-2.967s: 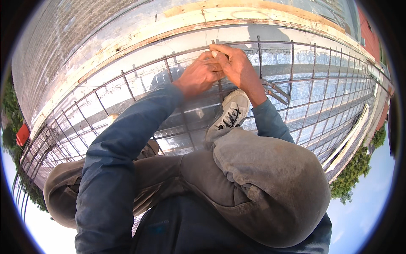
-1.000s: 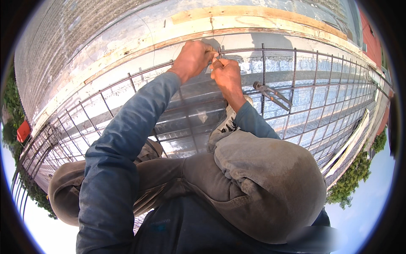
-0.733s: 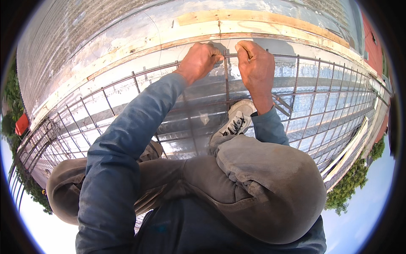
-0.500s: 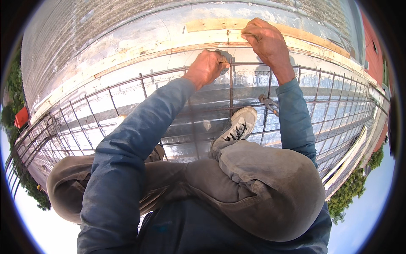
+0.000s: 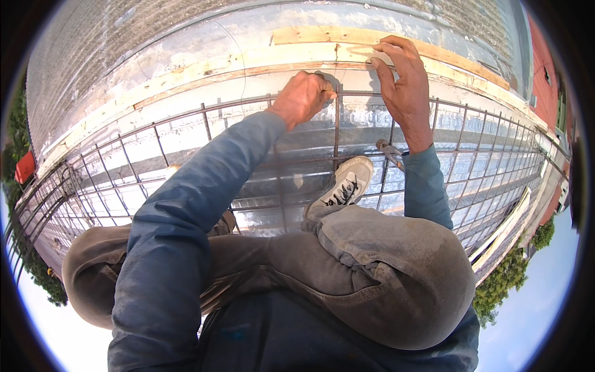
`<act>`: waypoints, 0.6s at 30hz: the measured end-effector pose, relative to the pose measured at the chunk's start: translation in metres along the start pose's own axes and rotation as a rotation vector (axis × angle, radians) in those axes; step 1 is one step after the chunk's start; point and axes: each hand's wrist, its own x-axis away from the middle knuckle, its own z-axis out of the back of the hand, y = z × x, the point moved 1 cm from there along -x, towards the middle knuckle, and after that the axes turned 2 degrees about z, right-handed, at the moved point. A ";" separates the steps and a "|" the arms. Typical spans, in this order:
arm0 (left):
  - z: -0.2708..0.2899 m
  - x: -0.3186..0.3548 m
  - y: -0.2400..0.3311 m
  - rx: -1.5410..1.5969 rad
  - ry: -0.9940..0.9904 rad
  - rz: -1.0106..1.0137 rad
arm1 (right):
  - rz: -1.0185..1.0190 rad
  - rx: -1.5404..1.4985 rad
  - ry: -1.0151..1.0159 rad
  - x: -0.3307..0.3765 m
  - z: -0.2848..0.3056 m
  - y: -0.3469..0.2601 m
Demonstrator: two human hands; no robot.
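Note:
I squat on a grid of steel rebar (image 5: 186, 127) laid over shiny silver sheeting (image 5: 297, 155). My left hand (image 5: 304, 96) is closed around a rebar crossing at the grid's far edge; what lies inside the fist is hidden. My right hand (image 5: 403, 80) is lifted above the mesh to the right of it, fingers spread and curled, with nothing visible in them. A pair of pliers (image 5: 389, 152) lies on the bars under my right wrist. My white shoe (image 5: 344, 186) rests on the mesh and my grey-trousered knee (image 5: 396, 273) is in front of it.
A wooden board (image 5: 347, 37) runs along the far side of the grid, just past my hands. A thin loose wire (image 5: 240, 56) curves over the pale surface beyond. A red object (image 5: 25, 167) sits at the far left. Trees (image 5: 502, 288) show at the lower right.
My two hands were together at one rebar crossing. The right hand has since pulled away, up and to the right, and opened. The left hand stays closed at the crossing.

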 end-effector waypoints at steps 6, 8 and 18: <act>0.000 -0.001 0.004 0.042 0.002 0.001 | -0.384 -0.147 -0.099 0.085 -0.044 -0.035; 0.001 -0.002 0.004 0.035 -0.010 0.004 | -0.469 -0.040 -0.152 0.102 -0.061 -0.049; 0.002 0.000 0.001 -0.031 -0.008 -0.004 | -0.520 0.083 -0.135 0.106 -0.085 -0.063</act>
